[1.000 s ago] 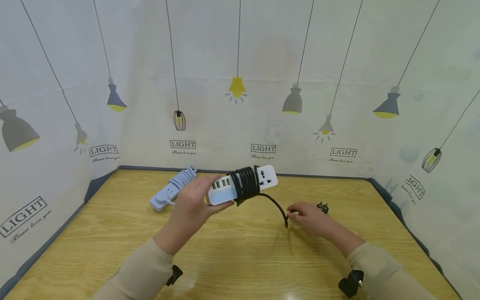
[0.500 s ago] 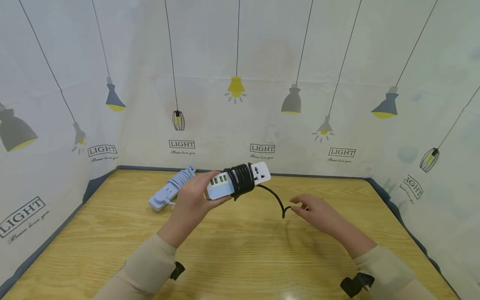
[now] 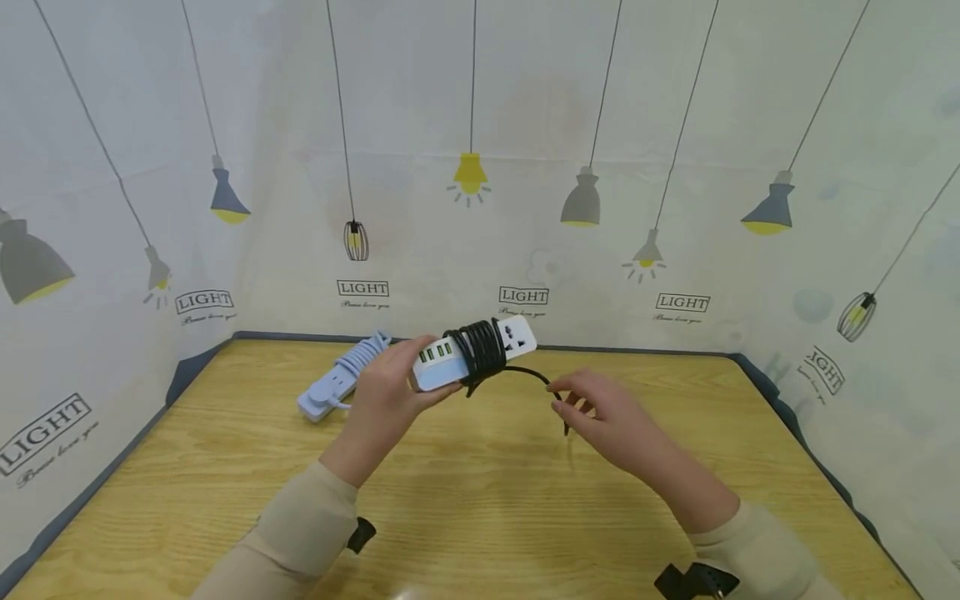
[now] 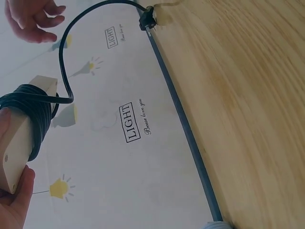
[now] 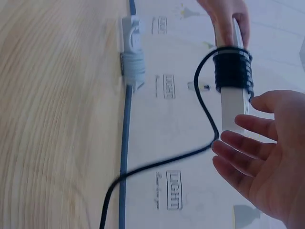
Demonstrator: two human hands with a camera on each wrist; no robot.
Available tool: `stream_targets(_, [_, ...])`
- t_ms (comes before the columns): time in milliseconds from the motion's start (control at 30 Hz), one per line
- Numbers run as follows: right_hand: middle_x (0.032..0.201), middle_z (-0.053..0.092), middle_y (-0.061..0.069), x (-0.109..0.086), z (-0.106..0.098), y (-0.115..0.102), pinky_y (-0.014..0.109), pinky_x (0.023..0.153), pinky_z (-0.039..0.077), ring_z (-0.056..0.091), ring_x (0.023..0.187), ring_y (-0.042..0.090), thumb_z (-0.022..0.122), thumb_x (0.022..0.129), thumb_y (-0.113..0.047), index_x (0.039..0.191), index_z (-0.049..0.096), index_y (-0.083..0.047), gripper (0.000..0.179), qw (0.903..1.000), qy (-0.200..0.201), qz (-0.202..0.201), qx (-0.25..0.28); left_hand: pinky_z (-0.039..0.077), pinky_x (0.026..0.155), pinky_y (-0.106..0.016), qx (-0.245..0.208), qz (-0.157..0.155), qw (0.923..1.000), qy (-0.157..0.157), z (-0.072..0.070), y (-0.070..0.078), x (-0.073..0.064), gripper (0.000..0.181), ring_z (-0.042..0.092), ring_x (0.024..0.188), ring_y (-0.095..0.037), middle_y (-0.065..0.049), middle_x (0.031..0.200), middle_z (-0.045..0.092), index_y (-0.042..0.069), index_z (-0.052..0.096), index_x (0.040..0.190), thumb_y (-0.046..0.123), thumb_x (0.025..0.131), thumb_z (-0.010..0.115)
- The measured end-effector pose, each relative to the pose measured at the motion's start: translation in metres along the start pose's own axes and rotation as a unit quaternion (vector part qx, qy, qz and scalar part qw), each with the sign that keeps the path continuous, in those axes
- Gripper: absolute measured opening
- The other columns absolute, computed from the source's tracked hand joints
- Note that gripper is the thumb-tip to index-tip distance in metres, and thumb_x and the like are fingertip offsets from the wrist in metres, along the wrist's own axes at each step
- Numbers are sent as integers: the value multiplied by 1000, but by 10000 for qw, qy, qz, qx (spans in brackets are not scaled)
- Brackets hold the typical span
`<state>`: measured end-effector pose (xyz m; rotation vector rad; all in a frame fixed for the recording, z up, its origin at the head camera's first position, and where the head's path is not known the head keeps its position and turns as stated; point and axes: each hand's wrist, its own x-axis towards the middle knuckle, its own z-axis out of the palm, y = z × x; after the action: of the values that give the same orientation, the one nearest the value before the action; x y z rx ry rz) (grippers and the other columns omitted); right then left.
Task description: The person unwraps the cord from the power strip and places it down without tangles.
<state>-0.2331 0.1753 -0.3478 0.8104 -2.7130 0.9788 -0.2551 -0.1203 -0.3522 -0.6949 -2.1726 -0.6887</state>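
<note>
My left hand [image 3: 390, 383] grips one end of a white power strip [image 3: 441, 369] with a row of USB ports, raised over the table. A black cord [image 3: 482, 348] is wound several times round the strip's middle, and its loose part trails off to the right. Beside that loose part is my right hand [image 3: 611, 421], its fingers parted and lightly bent. In the right wrist view the right hand's fingertips [image 5: 217, 145] lie right at the cord, not curled round it. The black plug [image 4: 147, 20] at the cord's end shows in the left wrist view, close by the table; the head view hides it.
A pale blue power strip [image 3: 322, 396] with its own cord wrapped round it lies at the back left of the wooden table [image 3: 480, 508]. A cloth backdrop [image 3: 420, 208] printed with lamps encloses the table's back and sides.
The right hand has moved left and up along the black cord, off the part near the plug that it pinched before. The left hand has shifted the white power strip slightly left and up.
</note>
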Motion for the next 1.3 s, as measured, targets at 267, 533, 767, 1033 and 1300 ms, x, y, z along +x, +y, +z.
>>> stream_targets(267, [116,59,2,13,20,-24,32,75,52,58,91,11,59,99,-19,121,64,-9,25,9985,-48,-201,516,53,81,-41,-19,-87,9999,63,3,1,2,64,64,97,-29,-16,111,67,-1,63,120,21,67,91])
stream_targets(533, [131,55,6,29,41,-33,35,80,52,61,100,18,61,97,-17,127,61,-7,32,9951,71,-131,975,53,77,-40,-180,-109,9995,246,3,5,3,64,64,95,-28,-16,111,67,-2,62,120,19,67,91])
stream_targets(767, [126,60,5,38,56,-40,39,83,53,63,103,20,62,97,-25,128,61,-11,34,9901,153,-19,1393,53,79,-40,-226,-111,9990,380,4,8,6,64,64,95,-28,-16,110,67,-3,63,119,18,67,91])
stream_targets(1033, [106,67,-5,42,67,-51,31,73,54,65,89,11,65,95,-29,111,70,-16,21,9888,782,359,1221,54,77,-40,-176,-44,9987,474,6,12,8,62,65,94,-29,-16,109,68,-3,63,118,14,66,92])
stream_targets(1300, [98,66,4,38,67,-51,23,62,55,67,74,10,56,100,-16,111,68,-7,18,9870,856,-375,1309,54,79,-41,-132,-117,9986,504,7,10,6,65,64,95,-32,-19,109,67,-5,62,119,17,65,92])
